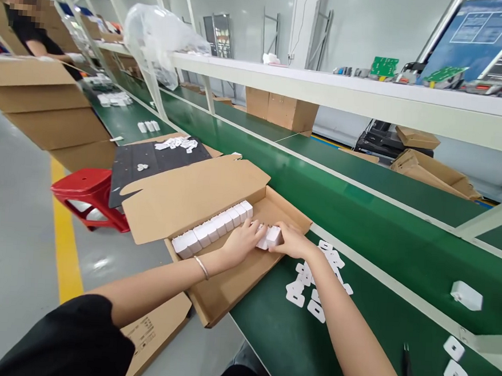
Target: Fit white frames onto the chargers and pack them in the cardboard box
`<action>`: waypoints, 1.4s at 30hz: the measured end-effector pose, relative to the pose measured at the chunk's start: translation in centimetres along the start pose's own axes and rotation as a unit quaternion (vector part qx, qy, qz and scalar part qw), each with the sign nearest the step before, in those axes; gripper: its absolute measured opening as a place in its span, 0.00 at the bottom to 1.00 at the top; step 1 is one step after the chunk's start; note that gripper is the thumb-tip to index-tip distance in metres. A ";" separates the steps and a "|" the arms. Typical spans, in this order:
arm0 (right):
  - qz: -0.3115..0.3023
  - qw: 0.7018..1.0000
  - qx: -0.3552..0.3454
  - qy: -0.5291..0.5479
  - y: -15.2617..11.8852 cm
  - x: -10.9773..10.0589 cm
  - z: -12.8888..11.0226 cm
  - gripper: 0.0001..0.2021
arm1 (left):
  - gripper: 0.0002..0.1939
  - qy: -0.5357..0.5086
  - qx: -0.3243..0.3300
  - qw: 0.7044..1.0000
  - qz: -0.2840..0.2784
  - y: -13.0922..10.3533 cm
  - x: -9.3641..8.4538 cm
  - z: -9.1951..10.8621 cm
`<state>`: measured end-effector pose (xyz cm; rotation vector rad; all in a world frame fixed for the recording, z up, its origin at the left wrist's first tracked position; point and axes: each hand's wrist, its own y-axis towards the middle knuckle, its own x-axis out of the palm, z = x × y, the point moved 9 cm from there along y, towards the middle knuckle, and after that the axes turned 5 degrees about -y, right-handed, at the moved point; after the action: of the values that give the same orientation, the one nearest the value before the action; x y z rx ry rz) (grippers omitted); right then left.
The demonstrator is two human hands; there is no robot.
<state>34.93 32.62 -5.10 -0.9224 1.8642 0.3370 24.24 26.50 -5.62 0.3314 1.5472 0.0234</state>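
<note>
An open cardboard box (pixel 236 278) lies in front of me, its lid (pixel 199 193) folded back to the left. Along its lid-side wall stands a row of white box-shaped plastic pieces (pixel 214 228), packed side by side. My left hand (pixel 242 244) and my right hand (pixel 292 241) close from either end on a short group of similar white plastic pieces (pixel 269 237) inside the box. Fingers partly cover this group, so its full length is hidden. A bracelet circles my left wrist.
Flat white plates (pixel 313 278) with cut-outs lie on the green bench right of the box. Farther right are a single white piece (pixel 467 296) and dark tweezers (pixel 407 365). A red stool (pixel 85 185) stands left. A co-worker (pixel 34 24) is at the far left.
</note>
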 end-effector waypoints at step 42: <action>0.257 0.942 0.126 0.174 -8.8 0.9 8.6 0.29 | 0.29 -0.148 0.280 0.948 -0.033 -1.0 0.7 5.9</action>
<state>46.68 31.41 -8.50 -0.3206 2.4056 0.2466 29.88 24.59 -6.57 0.6975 1.2408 -0.5058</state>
